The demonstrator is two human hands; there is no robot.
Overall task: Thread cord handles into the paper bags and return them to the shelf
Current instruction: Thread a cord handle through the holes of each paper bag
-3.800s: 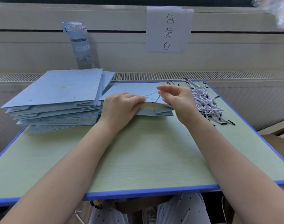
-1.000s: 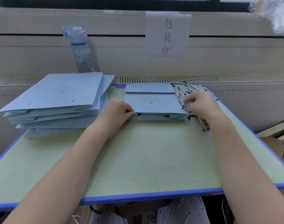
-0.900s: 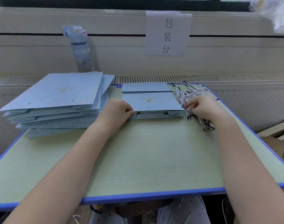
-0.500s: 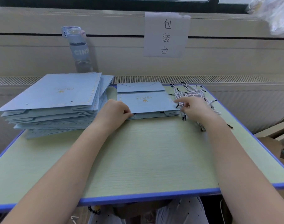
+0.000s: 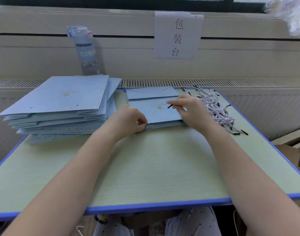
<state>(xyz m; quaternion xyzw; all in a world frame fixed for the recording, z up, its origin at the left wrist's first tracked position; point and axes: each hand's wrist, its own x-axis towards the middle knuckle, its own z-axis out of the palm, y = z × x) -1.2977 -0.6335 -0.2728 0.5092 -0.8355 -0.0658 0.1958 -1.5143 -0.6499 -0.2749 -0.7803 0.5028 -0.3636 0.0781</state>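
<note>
Left hand point(image 5: 128, 122) pinching paper bag point(image 5: 163, 114) edge, right hand point(image 5: 190, 109) apparently pinching black-tipped cord point(image 5: 170, 105)

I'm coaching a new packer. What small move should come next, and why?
Likely bring the black-tipped cord, pinched by the right hand, down to the near edge of the bag, whose corner the left hand grips; its top face shows no handle.

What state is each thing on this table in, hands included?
bag, folded flat on the table, logo up
cord, held, black tip pointing left
left hand, pinches the bag's near left corner
right hand, pinches the cord over the bag
stack of bags, piled flat, left side
heap of cords, loose, right side
bottle, upright, capped
</note>
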